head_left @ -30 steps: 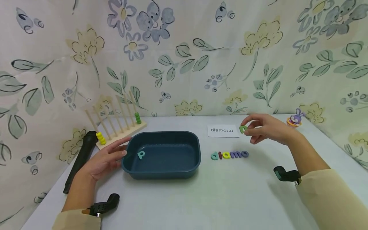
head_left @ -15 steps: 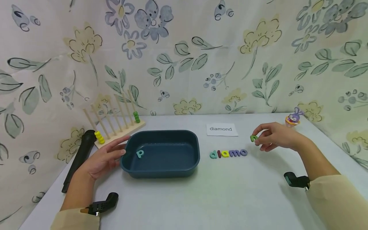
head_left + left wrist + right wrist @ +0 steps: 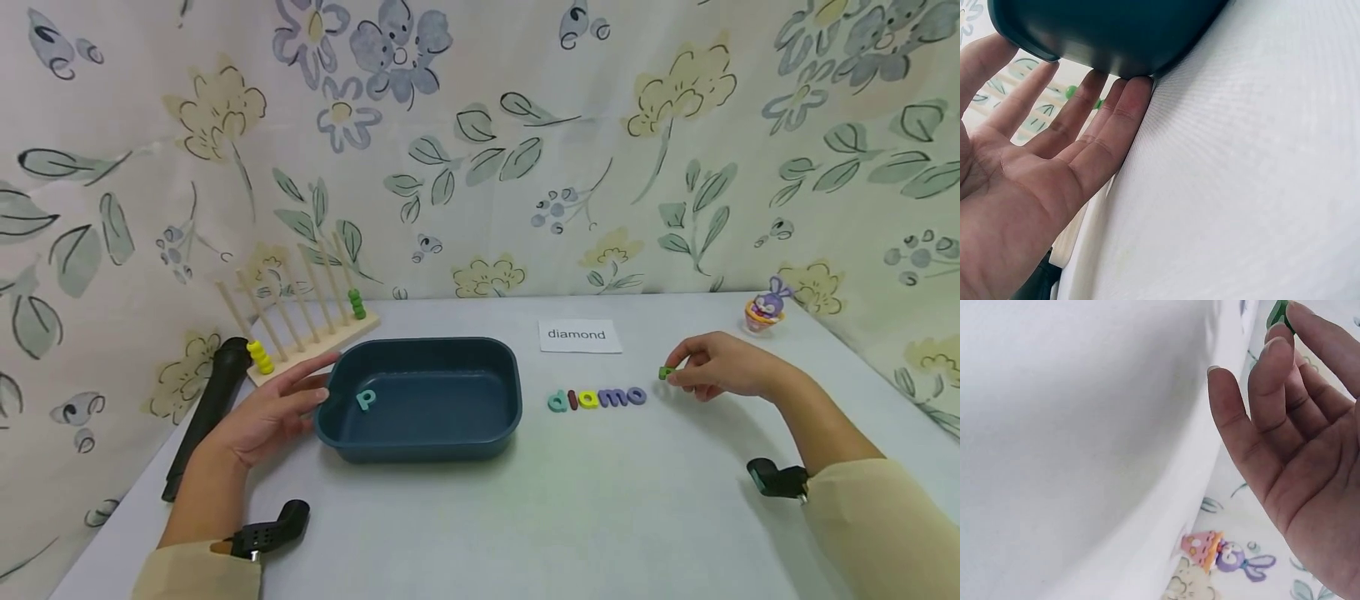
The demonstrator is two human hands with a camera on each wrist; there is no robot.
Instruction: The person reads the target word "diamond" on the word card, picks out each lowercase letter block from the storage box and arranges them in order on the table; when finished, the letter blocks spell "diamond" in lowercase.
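Observation:
My right hand [image 3: 723, 367] pinches a small green letter n [image 3: 665, 372] by the fingertips, just above the table. The letter [image 3: 1279, 315] peeks out at the top of the right wrist view, mostly covered by fingers. To its left, a row of coloured letters [image 3: 597, 399] reads "diamo". Behind the row lies a white card [image 3: 580, 336] printed "diamond". My left hand [image 3: 270, 408] touches the left side of a dark blue basin [image 3: 427, 450]; in the left wrist view its extended fingers [image 3: 1104, 144] meet the basin wall. Inside the basin lies a teal letter P [image 3: 365, 400].
A wooden peg rack [image 3: 315, 337] with yellow and green beads stands behind the left hand. Left of that hand lies a long black cylindrical object [image 3: 206, 421]. A purple bunny figurine [image 3: 767, 307] sits at the back right of the white table [image 3: 480, 533].
My right hand has carried the green letter n from beside the card, rightward and down towards the table, right of the letter row. The left hand stays at the basin.

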